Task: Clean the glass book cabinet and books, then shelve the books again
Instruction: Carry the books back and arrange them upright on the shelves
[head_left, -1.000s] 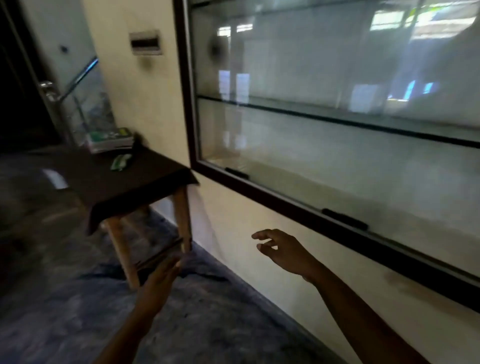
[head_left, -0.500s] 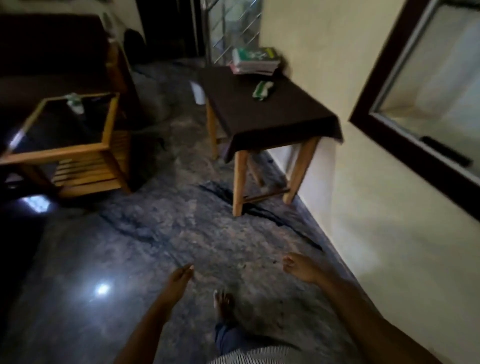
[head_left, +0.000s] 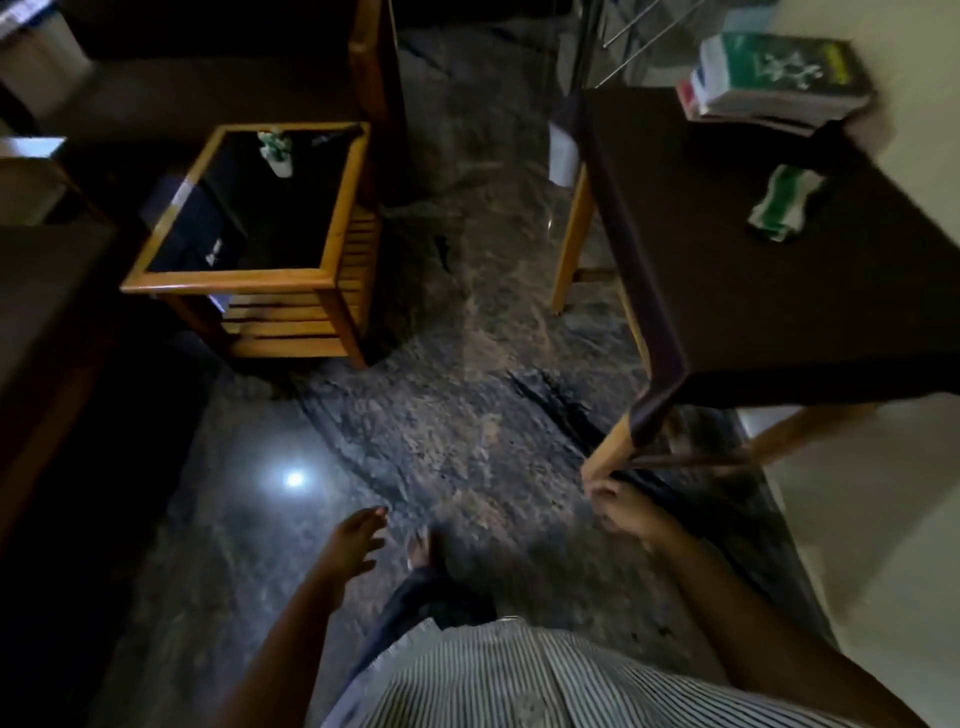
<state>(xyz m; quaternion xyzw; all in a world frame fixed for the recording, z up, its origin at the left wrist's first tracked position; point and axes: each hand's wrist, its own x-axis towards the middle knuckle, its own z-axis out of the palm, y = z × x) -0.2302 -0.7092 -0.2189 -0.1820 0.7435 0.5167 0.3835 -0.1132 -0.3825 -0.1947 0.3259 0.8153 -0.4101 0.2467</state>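
A stack of books (head_left: 774, 78) lies at the far corner of the bench (head_left: 727, 312), which is draped in a dark cover and stands against the pale wall (head_left: 883, 519). A folded green-and-white rag (head_left: 784, 208) lies nearer on the same bench, apart from the books. The left hand (head_left: 358, 540) hangs over the dark polished floor (head_left: 467, 415), fingers relaxed and spread, holding nothing. The right hand (head_left: 618, 506) is loosely curled and also holds nothing. It appears just below the bench's near leg (head_left: 605, 452), though whether they touch cannot be told. A glass-topped side table (head_left: 228, 283) stands well to the left.
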